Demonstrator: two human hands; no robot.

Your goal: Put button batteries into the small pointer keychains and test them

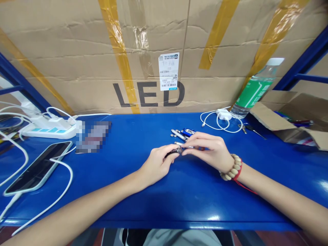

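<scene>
My left hand [160,162] is closed round a small dark object with a shiny end [177,150]; its exact kind does not show. The fingertips of my right hand [208,150] are pinched together right at that shiny end, and whatever they grip is too small to name. Just beyond the hands lie several small round silver discs [175,135], a silver pen-like tube [178,134] and a blue piece with silver markings [188,131]. More silver pieces are partly hidden under my right fingers.
On the left lie a phone [38,169] with a white cable and a power strip [53,130]. Back right are a charger [224,114], a water bottle [256,89], keys [243,128] and an open carton [284,123]. A large cardboard box [87,68] stands behind the blue table [143,208].
</scene>
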